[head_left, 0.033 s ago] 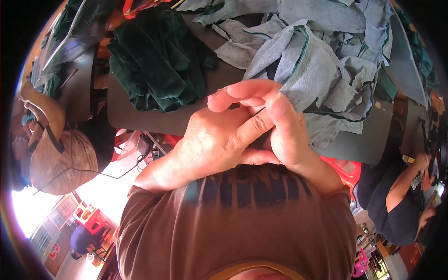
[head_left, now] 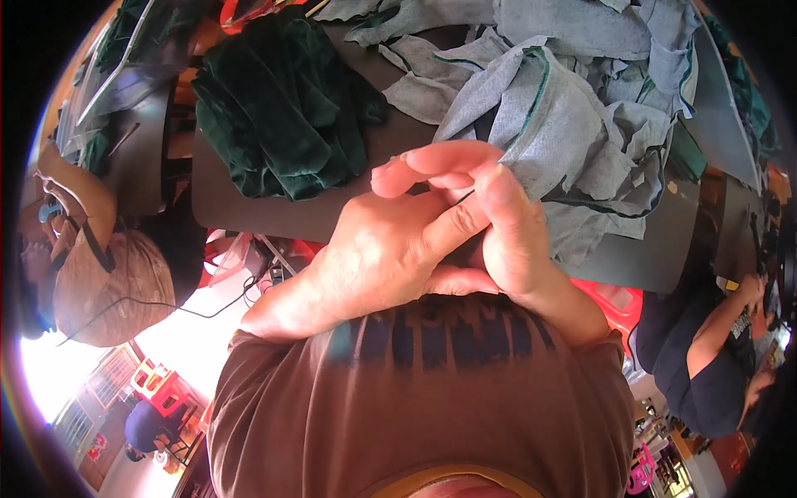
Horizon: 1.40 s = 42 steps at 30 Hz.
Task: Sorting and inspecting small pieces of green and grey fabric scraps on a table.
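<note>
My two hands meet in front of my chest, over the table's near edge. My left hand [head_left: 378, 249] is closed, its thumb lying toward my right hand. Its other fingers are mostly hidden, and what they hold cannot be made out; a thin dark edge shows above the thumb. My right hand [head_left: 516, 236] curls around, fingers arching left over my left hand. At its thumb tip it pinches the narrow end of a grey cloth piece [head_left: 552, 137] with a dark green edge. The cloth runs back onto a heap of similar grey pieces [head_left: 573, 33].
A bundle of dark green velvety cloth [head_left: 278, 108] lies left on the dark table [head_left: 249, 207]. People sit at both sides: one person [head_left: 116, 278] at left, another person [head_left: 706, 349] at right. Red stools [head_left: 158, 386] and a thin cable [head_left: 207, 314] are lower left.
</note>
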Each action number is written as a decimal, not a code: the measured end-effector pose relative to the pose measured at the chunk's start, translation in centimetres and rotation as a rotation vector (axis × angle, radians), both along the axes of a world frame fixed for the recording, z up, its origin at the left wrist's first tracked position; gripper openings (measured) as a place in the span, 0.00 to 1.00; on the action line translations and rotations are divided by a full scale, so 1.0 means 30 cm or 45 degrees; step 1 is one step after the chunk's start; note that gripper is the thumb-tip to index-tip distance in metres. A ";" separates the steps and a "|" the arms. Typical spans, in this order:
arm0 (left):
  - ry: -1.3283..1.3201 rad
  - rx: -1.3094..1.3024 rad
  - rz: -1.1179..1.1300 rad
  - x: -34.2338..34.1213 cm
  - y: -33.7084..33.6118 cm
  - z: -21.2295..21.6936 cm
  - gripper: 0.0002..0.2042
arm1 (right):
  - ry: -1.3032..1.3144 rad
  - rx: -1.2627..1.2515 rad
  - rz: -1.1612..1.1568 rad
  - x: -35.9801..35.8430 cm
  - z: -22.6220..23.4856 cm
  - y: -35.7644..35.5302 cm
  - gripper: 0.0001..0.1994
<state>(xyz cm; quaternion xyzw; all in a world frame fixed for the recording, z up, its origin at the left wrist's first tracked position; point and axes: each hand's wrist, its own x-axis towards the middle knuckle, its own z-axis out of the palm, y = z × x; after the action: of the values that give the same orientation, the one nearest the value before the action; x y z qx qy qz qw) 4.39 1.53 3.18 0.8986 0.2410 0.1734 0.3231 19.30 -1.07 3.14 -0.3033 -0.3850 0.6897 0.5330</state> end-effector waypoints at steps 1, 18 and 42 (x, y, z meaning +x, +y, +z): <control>0.001 0.002 -0.003 0.000 0.003 -0.002 0.42 | -0.004 0.023 -0.024 -0.001 -0.015 0.000 0.29; -0.384 -2.057 -0.094 0.000 -0.011 0.012 0.33 | 0.227 0.001 -0.166 0.078 -0.053 0.010 0.31; -1.214 -2.564 -0.200 0.018 -0.031 -0.084 0.23 | 0.100 0.023 -0.171 0.055 -0.085 -0.024 0.39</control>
<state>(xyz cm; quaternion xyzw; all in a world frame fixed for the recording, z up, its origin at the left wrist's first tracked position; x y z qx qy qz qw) 4.94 0.60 0.65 0.0809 0.0654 0.2050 0.9732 20.95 -1.80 0.60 -0.2963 -0.3487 0.6603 0.5955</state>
